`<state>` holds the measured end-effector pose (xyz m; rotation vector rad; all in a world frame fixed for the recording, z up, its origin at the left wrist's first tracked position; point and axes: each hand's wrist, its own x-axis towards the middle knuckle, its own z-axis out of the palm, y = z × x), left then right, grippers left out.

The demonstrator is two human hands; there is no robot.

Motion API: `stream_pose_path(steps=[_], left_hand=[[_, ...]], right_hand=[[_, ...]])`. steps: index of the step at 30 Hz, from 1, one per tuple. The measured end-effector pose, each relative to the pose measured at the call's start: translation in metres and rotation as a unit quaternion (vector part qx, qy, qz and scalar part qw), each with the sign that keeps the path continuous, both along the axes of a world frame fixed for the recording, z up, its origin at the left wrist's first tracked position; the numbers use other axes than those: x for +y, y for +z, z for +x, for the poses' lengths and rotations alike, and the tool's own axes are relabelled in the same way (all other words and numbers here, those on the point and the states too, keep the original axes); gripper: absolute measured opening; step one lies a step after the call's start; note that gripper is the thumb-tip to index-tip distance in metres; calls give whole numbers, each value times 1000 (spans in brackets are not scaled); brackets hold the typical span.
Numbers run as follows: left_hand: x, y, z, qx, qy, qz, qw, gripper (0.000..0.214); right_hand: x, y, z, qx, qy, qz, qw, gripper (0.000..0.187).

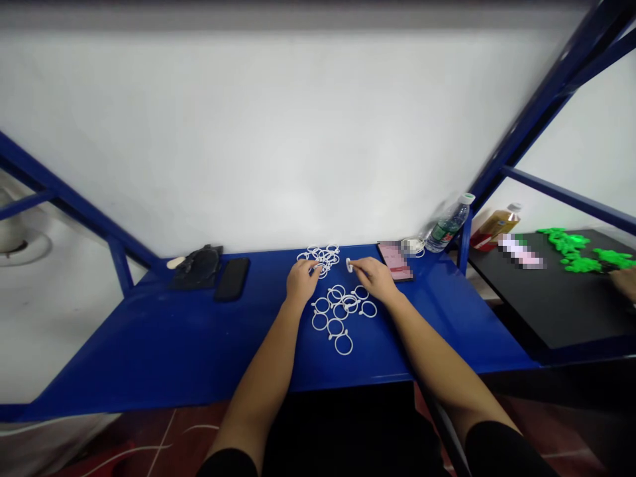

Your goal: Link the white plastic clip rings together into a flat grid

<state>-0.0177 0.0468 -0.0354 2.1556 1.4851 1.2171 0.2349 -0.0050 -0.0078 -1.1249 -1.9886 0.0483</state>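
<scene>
My left hand (301, 283) is at the near edge of a heap of white curtain rings (330, 254), its thumb and fingertips pinched together on one of them. Which part of that ring they grip is too small to tell. Further right, my right hand (378, 279) pinches a single white curtain ring (348, 265), seen almost edge-on just above the blue table. Between my forearms lies a looser group of white curtain rings (334, 327), flat and partly overlapping, each with a small eyelet.
The blue table (163, 344) meets a white wall. On its left lie a black phone (232, 279) and a black pouch (199, 267). To the right are a pink-screened phone (395, 260), a white cable (420, 248) and a water bottle (450, 224). Another person's hand (625, 281) is near green pieces (581, 264).
</scene>
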Motion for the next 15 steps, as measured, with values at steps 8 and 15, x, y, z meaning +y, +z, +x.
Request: stream_pose_path(steps=[8,15], left_hand=[[13,-17,-16,76,54,-54,994,21],[14,-19,-16,92,49,-86,991,25]], right_hand=[[7,-8,8,-34,13,-35,999,33],[11,-18,3,-113,39,-133,984,28]])
